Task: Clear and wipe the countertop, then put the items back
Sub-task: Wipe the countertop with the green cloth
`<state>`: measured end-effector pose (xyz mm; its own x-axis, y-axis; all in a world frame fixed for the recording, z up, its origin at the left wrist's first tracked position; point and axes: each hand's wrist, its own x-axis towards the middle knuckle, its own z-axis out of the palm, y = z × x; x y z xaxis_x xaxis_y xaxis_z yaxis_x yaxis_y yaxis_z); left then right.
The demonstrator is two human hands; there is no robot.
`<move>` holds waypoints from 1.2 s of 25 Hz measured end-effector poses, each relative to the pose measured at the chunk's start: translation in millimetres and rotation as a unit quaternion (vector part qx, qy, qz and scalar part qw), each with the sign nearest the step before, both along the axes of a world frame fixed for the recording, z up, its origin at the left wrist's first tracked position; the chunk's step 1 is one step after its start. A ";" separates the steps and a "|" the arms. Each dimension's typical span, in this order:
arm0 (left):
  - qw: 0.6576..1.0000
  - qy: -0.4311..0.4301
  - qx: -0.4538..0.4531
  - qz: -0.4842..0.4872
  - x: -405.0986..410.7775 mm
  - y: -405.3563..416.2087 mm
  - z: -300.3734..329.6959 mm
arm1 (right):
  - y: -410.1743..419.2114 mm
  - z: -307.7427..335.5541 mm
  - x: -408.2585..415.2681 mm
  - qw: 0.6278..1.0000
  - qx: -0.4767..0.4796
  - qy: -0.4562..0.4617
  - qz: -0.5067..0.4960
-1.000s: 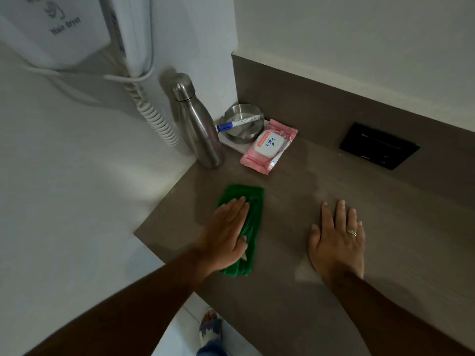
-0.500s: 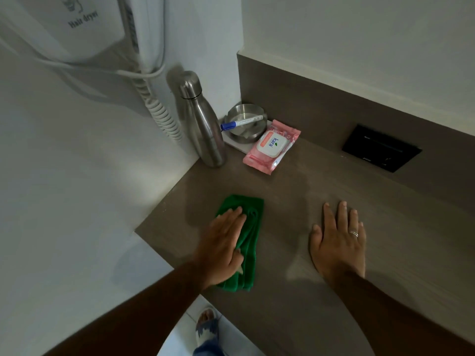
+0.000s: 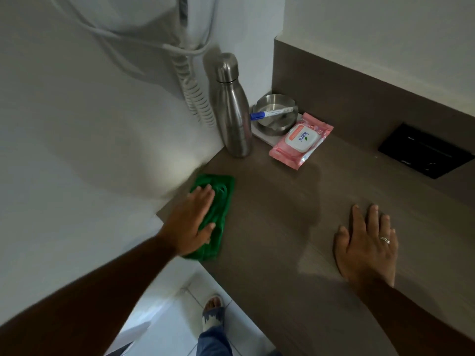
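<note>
left hand (image 3: 191, 223) presses flat, fingers spread, on the green cloth (image 3: 218, 201) at the countertop's (image 3: 282, 227) left edge — right hand (image 3: 366, 249) rests flat, grasping nothing.

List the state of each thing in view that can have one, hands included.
Steel bottle: upright, capped.
Marker: capped, lying across the metal dish.
Wipes pack: flat, lid closed.
Green cloth: flat on the countertop.
Left hand: flat on the cloth.
Right hand: flat on bare countertop, holding nothing.

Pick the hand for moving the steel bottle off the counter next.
Left. The left hand lies on the green cloth just before the steel bottle; the right hand rests flat farther off.
</note>
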<state>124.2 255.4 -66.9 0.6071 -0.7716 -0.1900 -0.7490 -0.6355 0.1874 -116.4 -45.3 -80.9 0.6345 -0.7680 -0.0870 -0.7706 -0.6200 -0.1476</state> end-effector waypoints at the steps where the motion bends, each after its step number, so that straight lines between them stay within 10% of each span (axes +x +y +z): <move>1: 0.999 -0.005 0.008 0.031 17.0 0.7 2.8 | -0.7 -1.1 1.1 1.000 -0.002 -0.005 -0.001; 9: 0.921 -0.005 -0.045 0.386 -61.6 -33.1 -0.1 | -0.2 0.1 -0.2 1.000 -0.001 -0.017 0.001; 27: 0.921 -0.016 0.023 0.390 -30.9 -54.5 6.9 | 1.0 -1.3 0.0 0.999 -0.011 -0.036 0.007; 30: 0.961 -0.061 0.007 0.271 -24.7 -56.6 7.6 | 0.8 -1.9 -0.7 0.999 -0.008 -0.029 0.009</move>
<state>99.5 198.8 -59.3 0.9374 -0.3334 -0.1006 -0.3229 -0.9403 0.1073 -117.1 -44.6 -82.8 0.6526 -0.7568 -0.0367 -0.7491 -0.6371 -0.1816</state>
